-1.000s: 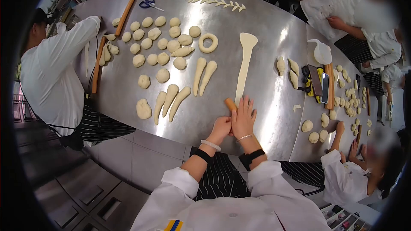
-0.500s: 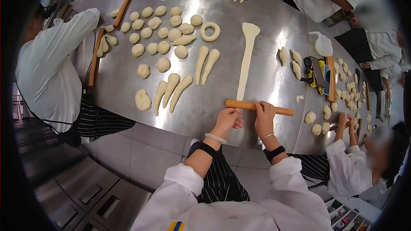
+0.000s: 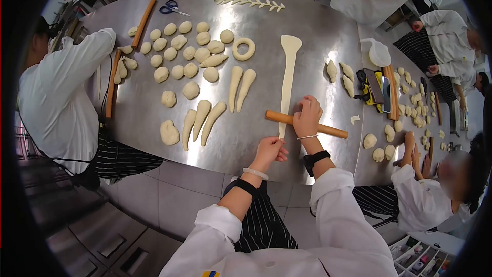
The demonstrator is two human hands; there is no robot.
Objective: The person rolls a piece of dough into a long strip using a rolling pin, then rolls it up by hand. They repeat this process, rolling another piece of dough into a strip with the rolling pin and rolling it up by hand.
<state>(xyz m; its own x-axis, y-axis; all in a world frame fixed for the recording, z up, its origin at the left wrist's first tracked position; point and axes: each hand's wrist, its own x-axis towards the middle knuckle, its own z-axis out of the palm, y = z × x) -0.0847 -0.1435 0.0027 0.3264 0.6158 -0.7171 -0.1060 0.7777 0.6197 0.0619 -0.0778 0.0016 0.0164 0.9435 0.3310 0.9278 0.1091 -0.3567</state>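
A long flattened dough strip point(image 3: 288, 79), wide at its far end, lies on the steel table. Across its lower part sits a wooden rolling pin point(image 3: 328, 130), slightly tilted. My right hand point(image 3: 308, 117) rests on the pin with its fingers bent over it. At the strip's narrow near end, my left hand point(image 3: 271, 151) pinches the dough tip at the table edge. Tapered dough pieces point(image 3: 234, 89) lie to the left of the strip, and a dough ring point(image 3: 243, 49) lies farther back.
Several dough balls point(image 3: 190, 91) cover the left of the steel table point(image 3: 246, 138). Scissors point(image 3: 173, 7) and a braided dough strand point(image 3: 249, 2) lie at the back. Phones point(image 3: 376, 88) and a white scoop point(image 3: 379, 52) are at right. People stand on both sides.
My right hand has moved forward on the pin. More of the strip's narrow end shows on the near side of the pin, and my left hand is slightly nearer to me.
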